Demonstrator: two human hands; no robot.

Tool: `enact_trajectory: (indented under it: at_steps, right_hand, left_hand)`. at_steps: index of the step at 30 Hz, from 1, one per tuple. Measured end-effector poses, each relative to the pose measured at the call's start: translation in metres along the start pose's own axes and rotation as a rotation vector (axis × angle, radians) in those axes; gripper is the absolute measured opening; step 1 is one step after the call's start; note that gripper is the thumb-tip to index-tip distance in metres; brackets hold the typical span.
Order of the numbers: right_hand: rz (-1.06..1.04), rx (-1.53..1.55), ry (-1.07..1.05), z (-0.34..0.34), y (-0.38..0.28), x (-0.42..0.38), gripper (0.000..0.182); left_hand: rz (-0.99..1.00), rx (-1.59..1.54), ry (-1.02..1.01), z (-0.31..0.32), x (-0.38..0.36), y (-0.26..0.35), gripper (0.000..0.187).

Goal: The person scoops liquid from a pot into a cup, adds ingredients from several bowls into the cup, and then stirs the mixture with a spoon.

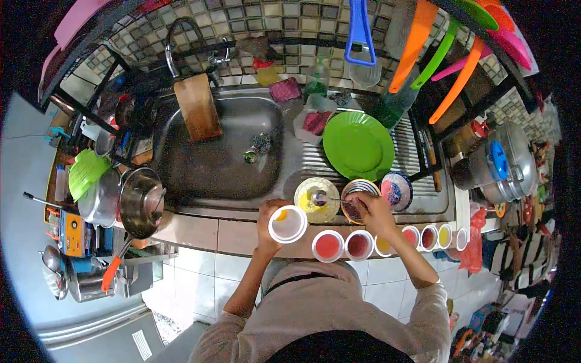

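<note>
My left hand (267,222) is wrapped round a white cup (296,232), which has a little yellow stuff inside. In my right hand (375,213) is the handle of a metal spoon (319,197). The spoon's head is over a pale patterned bowl (331,210) with yellow contents. A striped bowl (351,189) sits partly hidden under my right hand, and beside it stands a blue-patterned bowl (404,182). Along the counter's front edge, cups with red fillings, such as a red-filled cup (328,245) and a dark red one (359,245), stand with a yellow-filled cup (383,246).
A steel sink (221,163) lies ahead on the left, with a wooden board (198,109) leaning in it. A green plate (358,145) rests on the ribbed drainboard. Orange and green utensils (414,45) hang above right. A saucepan (140,199) stands at the left.
</note>
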State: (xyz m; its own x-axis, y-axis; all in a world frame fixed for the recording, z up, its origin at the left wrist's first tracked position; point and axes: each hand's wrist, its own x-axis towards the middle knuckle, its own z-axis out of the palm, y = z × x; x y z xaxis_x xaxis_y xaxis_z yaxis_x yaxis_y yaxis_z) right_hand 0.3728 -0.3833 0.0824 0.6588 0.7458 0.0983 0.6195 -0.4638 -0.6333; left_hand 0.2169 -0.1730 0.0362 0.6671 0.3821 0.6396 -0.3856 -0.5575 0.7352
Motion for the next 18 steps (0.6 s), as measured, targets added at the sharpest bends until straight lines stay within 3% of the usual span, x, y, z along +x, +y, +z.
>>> enact_trajectory:
  at_steps: [3,5,8,12,15,18]
  right_hand:
    - [0.037,0.038,-0.023,0.0,0.0,-0.001,0.013]
    - [0.03,0.041,-0.045,-0.003,0.002,-0.001,0.014]
    - [-0.019,0.064,-0.07,-0.005,0.014,-0.003,0.015]
    - [-0.001,0.109,-0.158,-0.01,0.016,-0.004,0.013]
    - [-0.066,0.114,-0.119,-0.002,0.027,-0.004,0.021]
    - [-0.027,0.124,-0.204,-0.008,0.018,-0.001,0.015]
  left_hand:
    - [-0.023,0.09,-0.002,0.001,-0.007,0.006,0.048]
    - [-0.302,0.118,0.101,0.005,-0.029,0.002,0.057]
    - [-0.394,0.075,0.194,0.013,-0.026,0.019,0.072]
    - [-0.421,0.079,0.233,0.016,-0.038,0.023,0.085]
    - [-0.354,0.318,0.203,0.018,-0.042,0.029,0.089]
    - [-0.464,0.25,0.248,0.022,-0.052,0.034,0.089]
